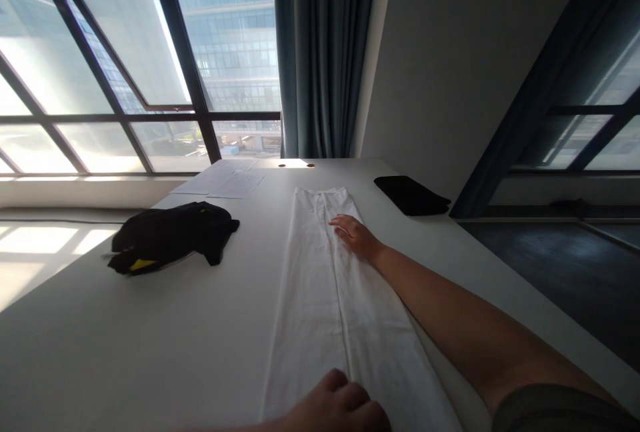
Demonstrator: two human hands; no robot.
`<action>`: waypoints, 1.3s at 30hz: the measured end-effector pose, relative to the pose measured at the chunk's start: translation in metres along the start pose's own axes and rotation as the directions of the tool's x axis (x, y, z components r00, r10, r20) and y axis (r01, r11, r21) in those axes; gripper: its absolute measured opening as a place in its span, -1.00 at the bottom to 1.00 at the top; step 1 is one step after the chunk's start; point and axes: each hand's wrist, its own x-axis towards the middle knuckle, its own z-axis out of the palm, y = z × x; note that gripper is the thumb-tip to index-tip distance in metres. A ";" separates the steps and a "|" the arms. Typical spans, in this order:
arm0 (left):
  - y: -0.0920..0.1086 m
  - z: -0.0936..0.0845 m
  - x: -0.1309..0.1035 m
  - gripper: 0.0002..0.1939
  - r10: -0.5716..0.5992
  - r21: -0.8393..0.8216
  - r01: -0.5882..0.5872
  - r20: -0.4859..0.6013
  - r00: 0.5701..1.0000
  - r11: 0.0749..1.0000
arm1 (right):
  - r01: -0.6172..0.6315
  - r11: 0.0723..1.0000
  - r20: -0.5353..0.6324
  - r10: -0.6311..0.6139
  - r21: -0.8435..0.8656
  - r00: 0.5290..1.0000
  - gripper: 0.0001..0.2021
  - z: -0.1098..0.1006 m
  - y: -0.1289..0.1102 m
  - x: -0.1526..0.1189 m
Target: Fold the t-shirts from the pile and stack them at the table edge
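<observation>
The soft, light white trousers, judged best gripped at an end, are pressed flat by the open right hand and the curled, empty left hand.

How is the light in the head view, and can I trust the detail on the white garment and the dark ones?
Head view: windows blown out by backlight; white garment evenly lit, its centre fold readable; black garment and black folded cloth are near-silhouettes; left hand dim, cropped; right hand sharp; frame lines bow.
</observation>
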 end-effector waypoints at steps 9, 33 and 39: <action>0.006 -0.051 -0.002 -0.80 -0.354 -0.185 0.361 0.073 0.932 0.914 | 0.063 0.998 0.022 -0.064 0.022 0.998 -0.68 -0.073 -0.063 -0.112; 0.008 -0.105 -0.016 0.03 -0.480 -0.341 0.579 0.333 0.811 0.741 | -0.507 0.668 0.321 0.393 0.545 0.862 -0.52 -0.084 -0.142 -0.152; -0.025 -0.146 -0.044 -0.53 -0.377 -0.271 0.518 0.435 0.818 0.811 | -0.209 0.800 0.396 -0.038 0.562 0.918 -0.66 -0.115 -0.148 -0.144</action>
